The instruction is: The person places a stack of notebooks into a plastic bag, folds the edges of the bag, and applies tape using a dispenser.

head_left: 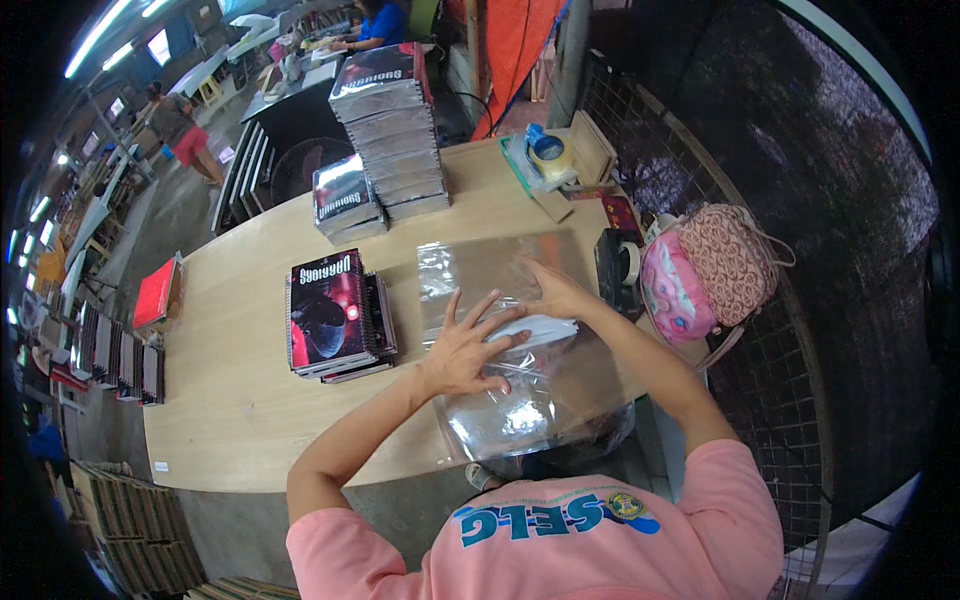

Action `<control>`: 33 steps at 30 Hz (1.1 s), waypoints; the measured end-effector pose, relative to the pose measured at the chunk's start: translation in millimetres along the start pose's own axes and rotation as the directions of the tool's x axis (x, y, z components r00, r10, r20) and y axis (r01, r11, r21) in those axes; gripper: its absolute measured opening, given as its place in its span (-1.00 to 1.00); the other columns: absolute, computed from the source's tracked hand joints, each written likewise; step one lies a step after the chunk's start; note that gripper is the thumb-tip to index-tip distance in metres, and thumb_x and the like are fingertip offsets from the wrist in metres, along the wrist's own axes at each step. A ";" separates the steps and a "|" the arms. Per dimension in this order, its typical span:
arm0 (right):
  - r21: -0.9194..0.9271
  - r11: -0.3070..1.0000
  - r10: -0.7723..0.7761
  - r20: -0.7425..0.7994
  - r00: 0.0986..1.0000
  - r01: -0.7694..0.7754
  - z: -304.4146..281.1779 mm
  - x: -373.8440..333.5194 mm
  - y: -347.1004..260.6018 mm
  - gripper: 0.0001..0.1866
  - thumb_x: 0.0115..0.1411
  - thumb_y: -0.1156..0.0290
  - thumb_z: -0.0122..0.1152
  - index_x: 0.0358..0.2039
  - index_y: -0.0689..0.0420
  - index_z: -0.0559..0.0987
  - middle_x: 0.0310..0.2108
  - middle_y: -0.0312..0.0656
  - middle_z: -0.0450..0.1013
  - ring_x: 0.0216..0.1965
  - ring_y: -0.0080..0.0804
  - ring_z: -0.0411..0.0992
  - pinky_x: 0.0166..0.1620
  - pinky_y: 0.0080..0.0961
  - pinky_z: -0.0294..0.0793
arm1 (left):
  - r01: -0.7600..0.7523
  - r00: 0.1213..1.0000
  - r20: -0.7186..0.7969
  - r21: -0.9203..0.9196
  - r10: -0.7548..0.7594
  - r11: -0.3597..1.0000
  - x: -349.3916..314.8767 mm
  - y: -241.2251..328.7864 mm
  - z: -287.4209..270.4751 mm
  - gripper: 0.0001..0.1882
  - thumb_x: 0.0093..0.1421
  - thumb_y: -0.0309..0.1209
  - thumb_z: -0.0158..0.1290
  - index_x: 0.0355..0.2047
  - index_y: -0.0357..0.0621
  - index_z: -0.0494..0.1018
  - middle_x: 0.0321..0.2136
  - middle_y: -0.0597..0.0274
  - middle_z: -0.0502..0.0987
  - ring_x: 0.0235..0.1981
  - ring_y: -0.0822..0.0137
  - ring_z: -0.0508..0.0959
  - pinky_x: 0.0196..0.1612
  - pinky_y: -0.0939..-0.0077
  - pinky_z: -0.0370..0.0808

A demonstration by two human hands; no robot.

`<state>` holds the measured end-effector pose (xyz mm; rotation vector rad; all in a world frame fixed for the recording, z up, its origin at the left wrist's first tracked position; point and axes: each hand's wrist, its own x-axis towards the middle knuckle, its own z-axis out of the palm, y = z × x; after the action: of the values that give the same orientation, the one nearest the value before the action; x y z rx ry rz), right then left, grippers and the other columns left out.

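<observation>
Clear plastic sheets (500,258) lie flat on the table in front of me, their near end hanging past the table edge. My left hand (468,348) rests on the plastic with its fingers spread wide. Beside it, my right hand (555,297) also lies on the plastic, its fingers stretched toward the left. Something white and flat (548,330) shows between my hands; whether it is under or on the plastic I cannot tell. To the left of my hands sits a short stack of spiral notebooks (325,315) with dark red-and-black covers.
Tall and short plastic-wrapped notebook stacks (400,150) (345,200) stand at the back. A tape roll (550,155) lies at the far right, a tape dispenser (622,265) near a pink bag (675,280). A red pack (157,295) sits left. Wire mesh (770,400) borders the right.
</observation>
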<state>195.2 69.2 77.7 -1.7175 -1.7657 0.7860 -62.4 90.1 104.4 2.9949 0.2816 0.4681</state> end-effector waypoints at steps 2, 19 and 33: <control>0.181 0.977 0.108 0.043 0.993 -0.114 0.5 4.4 11.5 -0.20 0.07 0.13 0.39 0.27 0.12 0.30 0.06 0.15 0.43 0.04 -0.10 0.46 0.10 -0.33 0.40 | -0.021 0.998 0.066 0.008 0.020 1.000 4.6 -6.0 -1.7 -0.13 -0.01 0.52 -0.18 0.20 0.37 0.36 0.39 0.27 0.07 0.41 -0.06 -0.03 0.28 -0.48 -0.35; 0.209 0.397 0.803 -0.550 0.228 -0.894 -58.2 -70.3 127.6 -0.29 0.05 0.02 0.36 0.12 0.19 0.45 0.25 0.18 0.16 0.26 0.13 0.19 0.20 0.08 0.31 | 0.016 0.988 0.152 -0.017 -0.014 1.000 -2.2 -3.1 -10.8 -0.08 -0.18 0.53 -0.01 0.17 0.43 0.38 0.41 0.37 0.02 0.40 -0.29 -0.18 0.25 -0.57 -0.32; 0.780 0.584 0.803 -0.517 0.296 -0.223 24.2 -127.5 156.4 -0.71 0.14 0.24 0.31 -0.21 0.13 0.56 -0.45 -0.16 0.49 -0.42 -0.22 0.46 -0.27 -0.29 0.51 | -0.015 0.991 0.135 -0.021 0.017 1.000 -6.3 -9.3 -6.3 -0.09 -0.17 0.52 0.00 0.20 0.52 0.33 0.41 0.37 0.02 0.40 -0.31 -0.16 0.27 -0.56 -0.28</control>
<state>287.9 -57.0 -51.9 -1.7565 -0.1174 0.4627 -71.7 98.4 107.3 2.9936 0.2403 0.2664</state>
